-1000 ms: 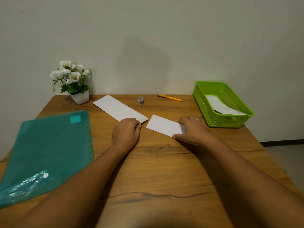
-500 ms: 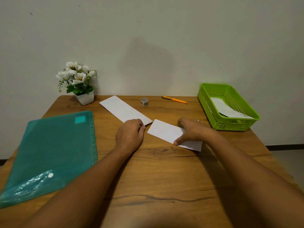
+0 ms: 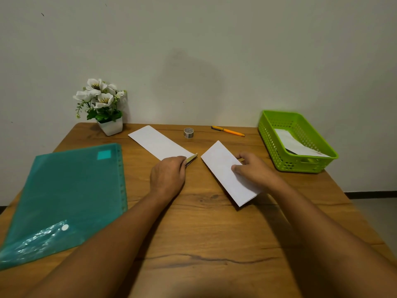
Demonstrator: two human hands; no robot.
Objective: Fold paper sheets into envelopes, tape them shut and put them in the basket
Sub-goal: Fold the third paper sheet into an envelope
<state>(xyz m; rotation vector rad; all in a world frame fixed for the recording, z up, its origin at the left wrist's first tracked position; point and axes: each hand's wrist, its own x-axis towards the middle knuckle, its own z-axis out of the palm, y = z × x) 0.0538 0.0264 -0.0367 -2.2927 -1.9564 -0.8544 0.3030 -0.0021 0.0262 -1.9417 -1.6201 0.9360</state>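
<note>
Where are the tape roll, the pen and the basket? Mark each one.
tape roll (image 3: 188, 133), head view, on its outer side.
pen (image 3: 229, 131), head view, middle of the orange barrel.
basket (image 3: 296, 166), head view, on its near wall.

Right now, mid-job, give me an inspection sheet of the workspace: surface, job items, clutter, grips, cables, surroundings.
Surface: wooden table, dark grain lines.
Job items: long sheet lying diagonally; folded sheet; tape roll near the back edge; green basket at right, holding white paper.
Clutter: teal folder, orange pen, potted flowers.
Grips: left hand pinches the long sheet's near end, corner lifted; right hand holds the folded sheet.
Cables: nothing seen.
Surroundings: plain wall; floor at right.
</note>
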